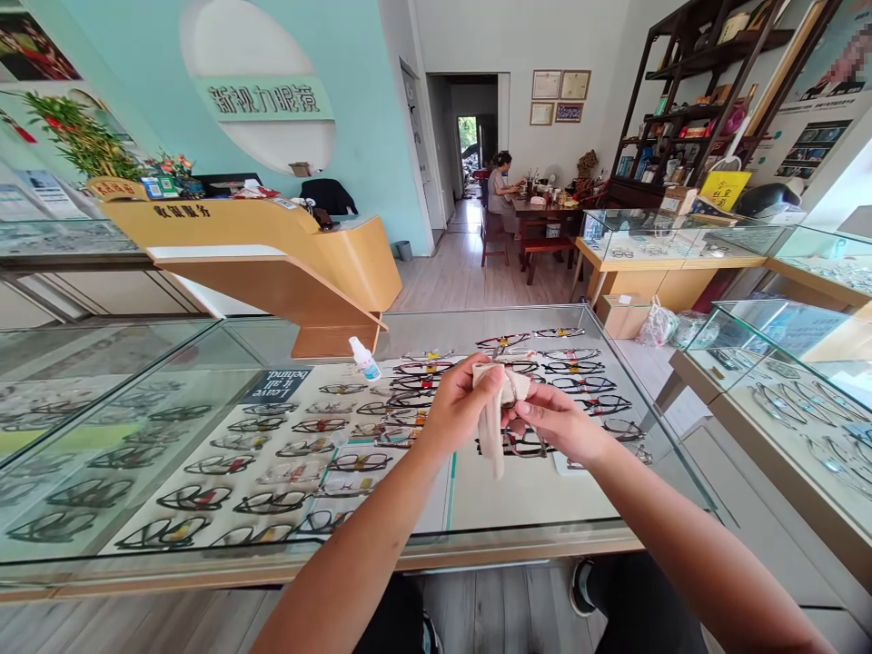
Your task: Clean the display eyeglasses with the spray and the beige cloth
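Observation:
Above a glass display case (pixel 422 536), my left hand (pixel 463 400) is closed on a pale cleaning cloth (pixel 491 440), whose loose end hangs down. The cloth is folded around part of a pair of eyeglasses (pixel 513 389). My right hand (pixel 565 425) pinches the eyeglasses from the other side, fingertips close to the cloth. Fingers and cloth hide most of the frame. To the left of my hands, a small white spray bottle (pixel 366 361) stands on the glass top. Rows of eyeglasses (pixel 272 501) lie inside the case below.
More glass cases (pixel 804 391) stand along the right side. A wooden counter (pixel 354 263) is beyond the case at left. Farther back, a person (pixel 502 191) sits at a wooden table (pixel 545 209). A cardboard box (pixel 623 316) and plastic bags (pixel 656 322) rest on the floor.

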Tool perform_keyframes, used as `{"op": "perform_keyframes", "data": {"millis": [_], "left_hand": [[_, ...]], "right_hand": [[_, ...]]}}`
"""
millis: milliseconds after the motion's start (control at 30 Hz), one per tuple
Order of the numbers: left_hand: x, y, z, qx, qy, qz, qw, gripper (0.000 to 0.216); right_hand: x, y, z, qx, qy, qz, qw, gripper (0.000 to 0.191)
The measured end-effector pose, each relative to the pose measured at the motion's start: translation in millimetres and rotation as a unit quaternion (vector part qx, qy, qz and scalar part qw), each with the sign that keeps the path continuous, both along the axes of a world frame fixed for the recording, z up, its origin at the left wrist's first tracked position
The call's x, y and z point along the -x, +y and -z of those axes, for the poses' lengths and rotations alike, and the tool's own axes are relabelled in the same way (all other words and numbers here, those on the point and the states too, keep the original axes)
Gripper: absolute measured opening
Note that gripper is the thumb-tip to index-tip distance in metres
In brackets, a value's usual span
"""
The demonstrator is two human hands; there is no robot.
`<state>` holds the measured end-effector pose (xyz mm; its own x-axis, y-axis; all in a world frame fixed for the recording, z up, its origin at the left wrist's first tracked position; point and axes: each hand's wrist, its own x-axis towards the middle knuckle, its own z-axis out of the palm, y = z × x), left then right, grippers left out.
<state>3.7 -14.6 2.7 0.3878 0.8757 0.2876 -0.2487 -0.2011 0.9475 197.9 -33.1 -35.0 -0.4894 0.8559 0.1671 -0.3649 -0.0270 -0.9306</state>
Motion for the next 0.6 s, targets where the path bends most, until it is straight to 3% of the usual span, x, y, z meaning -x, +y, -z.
{"op": "perform_keyframes", "data": {"millis": [133,267,433,600], "left_hand": [[4.6,1.7,-5.5,-0.039,0.021,0.020,0.999,0.041],[4.5,1.0,-3.0,-0.010,0.011,0.065,0.998,0.045],[0.7,-1.6,1.4,0.020,0.013,0.029,0.999,0.050],[6.6,1.0,-6.1,0.011,0.035,0.006,0.999,0.049]], "right_hand": [[-5.3,0.1,-7.1,0.013,0.012,0.044,0.999,0.033],[-4.3,-0.5,-8.3,0.014,0.034,0.033,0.999,0.032],[1.1,0.4,-1.4,0.013,0.018,-0.005,1.000,0.032],[-0.4,0.7,-4.0,0.004,0.007,0.010,1.000,0.034]]}}
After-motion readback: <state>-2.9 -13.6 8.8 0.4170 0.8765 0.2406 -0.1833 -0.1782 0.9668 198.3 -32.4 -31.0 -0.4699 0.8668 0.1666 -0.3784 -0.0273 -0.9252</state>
